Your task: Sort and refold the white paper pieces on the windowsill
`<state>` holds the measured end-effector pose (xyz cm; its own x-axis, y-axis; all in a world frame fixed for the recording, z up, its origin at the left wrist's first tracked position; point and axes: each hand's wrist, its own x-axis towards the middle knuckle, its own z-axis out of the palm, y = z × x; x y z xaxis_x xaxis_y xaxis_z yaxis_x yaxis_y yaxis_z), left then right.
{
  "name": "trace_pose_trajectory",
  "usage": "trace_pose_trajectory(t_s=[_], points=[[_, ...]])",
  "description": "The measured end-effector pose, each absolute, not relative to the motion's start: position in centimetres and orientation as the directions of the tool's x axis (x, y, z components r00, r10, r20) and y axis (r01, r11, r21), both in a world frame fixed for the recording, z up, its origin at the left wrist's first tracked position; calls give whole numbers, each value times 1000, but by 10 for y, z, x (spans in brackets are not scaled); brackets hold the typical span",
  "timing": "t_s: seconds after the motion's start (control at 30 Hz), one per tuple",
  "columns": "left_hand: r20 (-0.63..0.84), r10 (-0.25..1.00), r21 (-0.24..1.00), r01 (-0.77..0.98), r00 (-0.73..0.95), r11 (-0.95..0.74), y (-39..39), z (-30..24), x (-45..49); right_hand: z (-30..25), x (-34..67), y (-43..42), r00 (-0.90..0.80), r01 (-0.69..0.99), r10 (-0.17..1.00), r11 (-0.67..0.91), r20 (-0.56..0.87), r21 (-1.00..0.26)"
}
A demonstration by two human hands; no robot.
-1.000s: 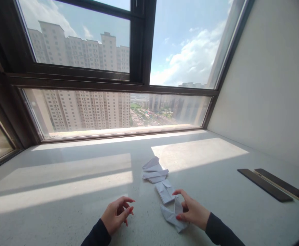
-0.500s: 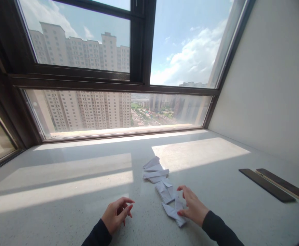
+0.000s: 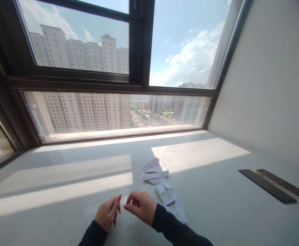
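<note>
My left hand (image 3: 107,212) rests on the pale stone sill with its fingers stretched forward and nothing in it. My right hand (image 3: 140,206) has crossed to the left and hovers just beside the left fingertips. Its fingers are curled into a pinch, and I cannot make out whether anything is in it. Several folded white paper pieces lie to the right of my hands. One piece (image 3: 180,210) lies next to my right sleeve, another (image 3: 166,193) just beyond it, and a small pile (image 3: 154,171) sits farther back.
Two dark flat strips (image 3: 267,186) lie at the right on the sill (image 3: 62,205). A wide window with a dark frame (image 3: 139,85) runs along the back. A plain wall (image 3: 267,85) closes the right side. Sun patches cross the sill.
My right hand let go of the nearest folded paper and moved left to meet my left hand. The left fingers uncurled and stretched forward.
</note>
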<state>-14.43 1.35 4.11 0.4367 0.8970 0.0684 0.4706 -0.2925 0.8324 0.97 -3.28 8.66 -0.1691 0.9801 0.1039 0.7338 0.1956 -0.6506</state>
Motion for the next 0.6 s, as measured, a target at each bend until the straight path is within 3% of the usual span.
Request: trace_pose_trajectory(t_s=[0.17, 0.33, 0.6], points=[[126, 890, 620, 666, 437, -415, 21, 41, -155, 51, -24, -18, -240, 757, 970, 205, 28, -621], [-30, 878, 374, 820, 477, -433, 19, 41, -155, 43, -23, -20, -295, 796, 954, 277, 55, -539], [-83, 873, 335, 838, 481, -430, 22, 35, -156, 38, -25, -20, -326, 817, 941, 330, 94, -473]])
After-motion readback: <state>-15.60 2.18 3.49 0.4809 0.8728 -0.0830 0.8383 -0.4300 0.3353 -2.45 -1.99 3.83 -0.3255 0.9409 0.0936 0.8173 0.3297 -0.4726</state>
